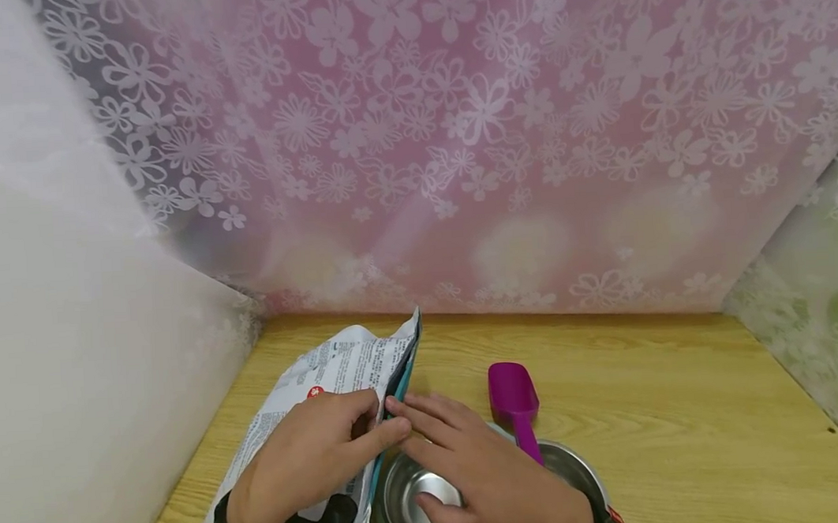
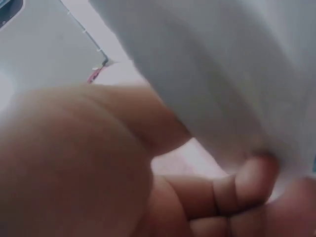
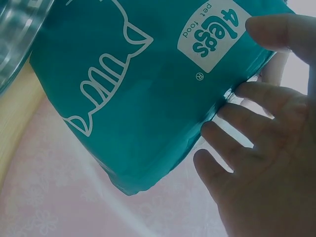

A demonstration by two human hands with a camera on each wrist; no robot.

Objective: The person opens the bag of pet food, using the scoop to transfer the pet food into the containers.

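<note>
**Both hands at the open edge of a pet food bag**

On the left of the wooden surface [image 1: 682, 406] the pet food bag [image 1: 326, 393] leans, its white printed back facing the head camera and its teal front turned to the right. The left hand [image 1: 308, 457] lies over that white back, its grip closed on the bag's edge with thumb and fingers pinching the material. Just to the right, the right hand [image 1: 472, 464] meets the same edge; its grip is loose, the fingers [image 3: 237, 123] straight and spread, their tips touching the teal side. Under that hand sits a steel bowl [image 1: 403, 507], and a purple scoop [image 1: 515, 406] rests on the bowl's far rim.
</note>
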